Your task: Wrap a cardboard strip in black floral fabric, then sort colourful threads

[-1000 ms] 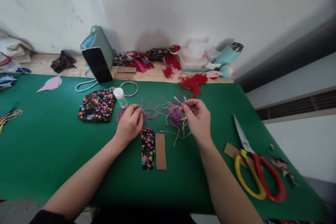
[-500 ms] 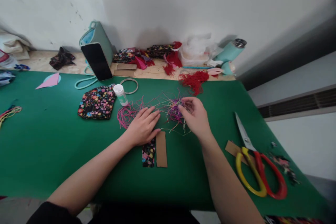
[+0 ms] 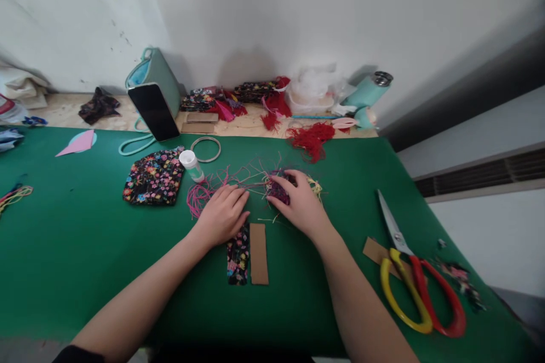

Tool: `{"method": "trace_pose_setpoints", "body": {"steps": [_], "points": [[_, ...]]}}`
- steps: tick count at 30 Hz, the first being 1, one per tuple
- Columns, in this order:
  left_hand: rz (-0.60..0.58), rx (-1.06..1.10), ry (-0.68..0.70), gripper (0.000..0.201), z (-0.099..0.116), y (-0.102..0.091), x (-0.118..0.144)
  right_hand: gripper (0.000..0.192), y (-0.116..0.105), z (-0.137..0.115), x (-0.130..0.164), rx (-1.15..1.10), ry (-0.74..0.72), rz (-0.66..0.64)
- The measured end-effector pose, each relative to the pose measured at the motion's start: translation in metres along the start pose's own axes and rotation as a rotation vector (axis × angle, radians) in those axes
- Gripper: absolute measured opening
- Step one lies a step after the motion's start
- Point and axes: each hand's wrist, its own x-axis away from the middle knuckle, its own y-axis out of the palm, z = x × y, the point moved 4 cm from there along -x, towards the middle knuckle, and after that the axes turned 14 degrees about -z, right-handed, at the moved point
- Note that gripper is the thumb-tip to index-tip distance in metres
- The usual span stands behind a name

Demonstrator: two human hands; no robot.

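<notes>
My left hand (image 3: 223, 212) lies flat, fingers stretched out, at the edge of a loose heap of pink thread (image 3: 196, 198). Below its palm a floral fabric strip (image 3: 237, 261) sticks out, its upper end hidden by the hand. Beside that strip lies a plain brown cardboard strip (image 3: 259, 254). My right hand (image 3: 300, 201) has thumb and fingers curled about a tangled bundle of purple thread (image 3: 280, 188). Pale yellow threads (image 3: 315, 187) show past the back of this hand, and thin loose strands run across toward the pink heap.
Large scissors (image 3: 402, 249) with red and yellow handles rest at right on cardboard. A white bottle (image 3: 191, 165), metal ring (image 3: 206, 149) and floral fabric piece (image 3: 154, 177) lie at left. Behind stand a phone (image 3: 154, 112), red threads (image 3: 313, 139) and a flask (image 3: 369, 91).
My right hand has shifted left over the purple bundle, and its fingers now reach around it. My left hand stays flat near the pink thread. The whole view has tipped slightly upward.
</notes>
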Motion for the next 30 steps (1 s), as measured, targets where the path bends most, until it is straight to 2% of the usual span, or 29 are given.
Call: {"method": "trace_pose_setpoints", "body": {"steps": [6, 10, 15, 22, 30], "points": [[0.031, 0.011, -0.084, 0.033, -0.005, -0.006, 0.000, 0.019, -0.002, 0.009, 0.000, 0.076, 0.021, -0.063], [0.038, -0.020, -0.107, 0.032, -0.006, -0.008, 0.000, 0.020, -0.005, 0.011, 0.000, 0.129, 0.033, -0.054], [0.017, -0.081, -0.143, 0.034, -0.003, -0.006, -0.003, 0.021, -0.004, 0.005, 0.001, 0.198, 0.067, -0.101], [-0.083, -0.113, -0.213, 0.048, 0.003, -0.003, -0.006, 0.021, -0.002, -0.005, 0.000, 0.248, 0.051, -0.136], [-0.028, -0.098, -0.241, 0.042, 0.000, -0.007, -0.005, 0.020, -0.004, 0.002, 0.000, 0.253, 0.038, -0.169]]}}
